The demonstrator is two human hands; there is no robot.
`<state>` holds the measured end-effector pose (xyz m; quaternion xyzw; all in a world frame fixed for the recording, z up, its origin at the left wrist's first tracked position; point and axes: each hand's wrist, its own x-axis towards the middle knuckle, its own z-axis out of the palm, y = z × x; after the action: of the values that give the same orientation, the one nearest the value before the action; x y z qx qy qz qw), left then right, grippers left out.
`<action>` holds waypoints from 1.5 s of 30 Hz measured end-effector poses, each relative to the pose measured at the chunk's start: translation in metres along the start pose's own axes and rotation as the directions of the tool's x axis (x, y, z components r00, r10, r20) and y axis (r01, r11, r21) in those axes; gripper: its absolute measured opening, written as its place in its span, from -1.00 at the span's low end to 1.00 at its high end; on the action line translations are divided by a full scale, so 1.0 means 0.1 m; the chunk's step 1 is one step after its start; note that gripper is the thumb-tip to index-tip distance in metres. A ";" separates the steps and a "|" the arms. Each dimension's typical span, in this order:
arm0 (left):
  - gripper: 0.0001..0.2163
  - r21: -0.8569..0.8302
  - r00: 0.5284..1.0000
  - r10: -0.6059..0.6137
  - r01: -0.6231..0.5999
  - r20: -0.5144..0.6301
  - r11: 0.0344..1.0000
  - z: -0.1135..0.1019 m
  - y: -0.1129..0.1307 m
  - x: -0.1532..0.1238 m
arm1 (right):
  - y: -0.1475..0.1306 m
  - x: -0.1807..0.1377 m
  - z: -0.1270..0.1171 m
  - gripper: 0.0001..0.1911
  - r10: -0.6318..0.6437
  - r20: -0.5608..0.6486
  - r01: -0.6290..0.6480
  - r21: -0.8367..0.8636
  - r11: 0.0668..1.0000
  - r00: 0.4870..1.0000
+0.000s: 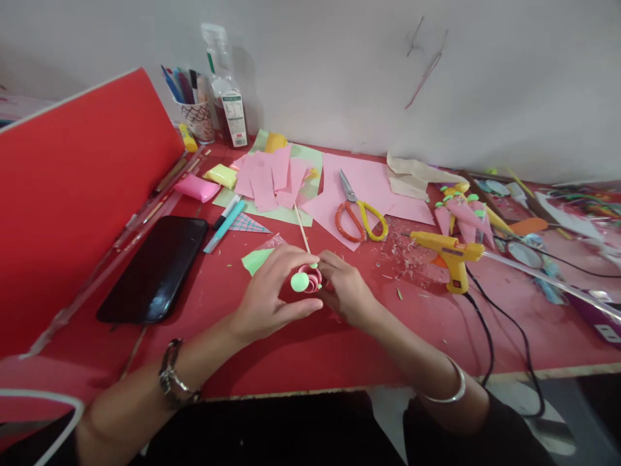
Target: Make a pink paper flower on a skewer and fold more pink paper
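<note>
Between my hands, low over the table, is a pink paper roll [314, 278], coiled in layers and seen end-on. A light green round piece [299, 282] covers its left side, and smaller green bits show at its rim. My left hand [269, 294] curves round the roll from the left, fingers above and thumb below. From the right, my right hand [350, 290] grips it with bent fingers, whose tips are partly hidden. Just beyond my fingers lies a thin wooden stick [301, 228]. A green paper scrap [257, 260] lies beside my left hand.
Orange-and-yellow-handled scissors [356, 210] rest on pink paper [330, 175]. A yellow glue gun [451, 255] with a trailing cord lies right, near several pink paper cones [463, 217]. At left are a black phone [155, 268], a marker [226, 225] and a red board [82, 194].
</note>
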<state>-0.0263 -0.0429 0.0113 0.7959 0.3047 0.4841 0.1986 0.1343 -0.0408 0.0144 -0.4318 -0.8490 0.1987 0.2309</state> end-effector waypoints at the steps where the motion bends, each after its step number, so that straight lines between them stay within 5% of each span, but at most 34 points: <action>1: -0.72 -0.001 1.000 -0.002 0.002 -0.001 1.000 0.00 0.00 0.00 | 0.00 0.00 0.01 -0.97 -0.012 -0.004 0.012 0.019 1.000 1.000; 17: -0.78 -0.019 0.998 -0.062 0.062 -0.014 0.998 -0.01 0.03 -0.01 | -0.02 0.04 -0.01 -0.92 0.007 0.031 -0.012 0.176 0.984 0.999; 29: -0.63 -0.188 0.960 -0.268 0.250 -0.076 0.950 0.03 0.05 -0.14 | -0.02 0.06 0.01 -0.89 0.020 0.171 -0.127 0.646 0.753 0.985; 37: -0.52 -0.098 0.922 -0.387 0.387 0.020 0.917 -0.01 0.06 -0.07 | -0.01 0.06 0.02 -0.83 0.005 0.071 -0.039 0.487 0.873 0.997; 45: -0.44 -0.141 0.967 -0.254 0.255 0.026 0.957 0.01 0.08 -0.05 | 0.00 0.05 0.02 -0.85 -0.074 0.031 0.058 0.359 0.931 0.997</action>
<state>-0.0249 -0.0518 0.0125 0.7355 0.3684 0.4722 0.3168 0.1304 -0.0368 0.0139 -0.3494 -0.8174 0.3517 0.2933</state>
